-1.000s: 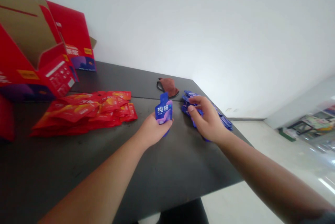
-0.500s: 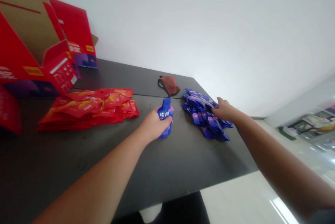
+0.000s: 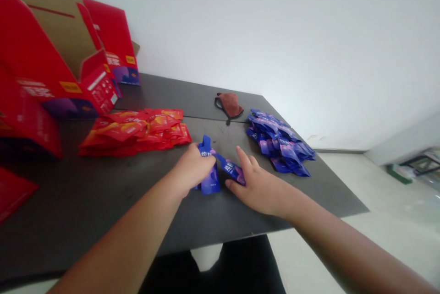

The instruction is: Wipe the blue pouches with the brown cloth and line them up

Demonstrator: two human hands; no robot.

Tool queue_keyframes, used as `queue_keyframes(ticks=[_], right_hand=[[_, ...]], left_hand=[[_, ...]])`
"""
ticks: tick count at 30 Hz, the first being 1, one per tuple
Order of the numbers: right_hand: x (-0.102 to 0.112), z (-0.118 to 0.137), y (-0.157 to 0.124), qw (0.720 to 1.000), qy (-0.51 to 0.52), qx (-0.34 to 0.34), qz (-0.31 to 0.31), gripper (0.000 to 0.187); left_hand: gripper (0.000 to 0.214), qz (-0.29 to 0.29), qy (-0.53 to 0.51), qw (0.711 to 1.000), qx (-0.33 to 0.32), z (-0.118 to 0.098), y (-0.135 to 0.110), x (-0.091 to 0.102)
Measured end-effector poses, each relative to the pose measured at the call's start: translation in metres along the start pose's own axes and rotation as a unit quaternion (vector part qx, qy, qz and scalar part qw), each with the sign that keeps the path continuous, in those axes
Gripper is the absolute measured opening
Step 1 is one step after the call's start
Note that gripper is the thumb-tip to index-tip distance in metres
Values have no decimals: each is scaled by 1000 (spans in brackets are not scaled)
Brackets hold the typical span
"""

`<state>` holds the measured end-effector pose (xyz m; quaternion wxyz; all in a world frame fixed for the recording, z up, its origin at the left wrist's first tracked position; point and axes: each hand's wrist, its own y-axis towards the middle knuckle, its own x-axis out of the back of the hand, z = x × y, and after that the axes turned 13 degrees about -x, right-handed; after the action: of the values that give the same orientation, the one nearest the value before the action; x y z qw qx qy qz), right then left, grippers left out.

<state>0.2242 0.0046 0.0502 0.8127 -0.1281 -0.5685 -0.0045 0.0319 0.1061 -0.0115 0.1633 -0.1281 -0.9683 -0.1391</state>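
My left hand is closed around blue pouches, their narrow tops sticking up past my thumb; how many it grips I cannot tell. Just to its right, my right hand holds another blue pouch between thumb and fingers, its narrow end pointing toward the left hand's pouches. A heap of blue pouches lies on the dark table beyond my right hand. Red pouches with orange print are piled to the left of my left hand.
Open red cardboard boxes stand at the left side of the table. A brown face mask with dark straps lies near the back, before the white wall. Pale floor shows past the table's right edge.
My right hand has left the blue heap and come left to beside my left hand, bringing a blue pouch. The view has shifted slightly, showing more of the boxes.
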Motion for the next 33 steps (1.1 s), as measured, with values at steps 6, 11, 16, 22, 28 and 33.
queue_keyframes(ticks=[6, 11, 16, 22, 28, 33], right_hand=[[-9, 8, -7, 998, 10, 49, -47, 98], [-3, 6, -19, 991, -46, 127, -5, 75], [5, 0, -20, 985, -86, 149, 15, 93], [36, 40, 23, 968, 61, 240, -33, 64], [15, 134, 152, 950, 109, 292, -35, 75], [-26, 176, 232, 968, 63, 244, 10, 91]], left_hand=[[91, -30, 132, 990, -26, -16, -45, 3], [75, 40, 215, 972, -88, -17, -73, 14], [65, 55, 296, 947, -116, -16, -79, 36], [73, -227, 397, 887, -70, -24, -50, 87], [82, -232, 402, 882, 77, -1, -13, 132], [84, -190, 410, 887, 96, 21, 2, 141]])
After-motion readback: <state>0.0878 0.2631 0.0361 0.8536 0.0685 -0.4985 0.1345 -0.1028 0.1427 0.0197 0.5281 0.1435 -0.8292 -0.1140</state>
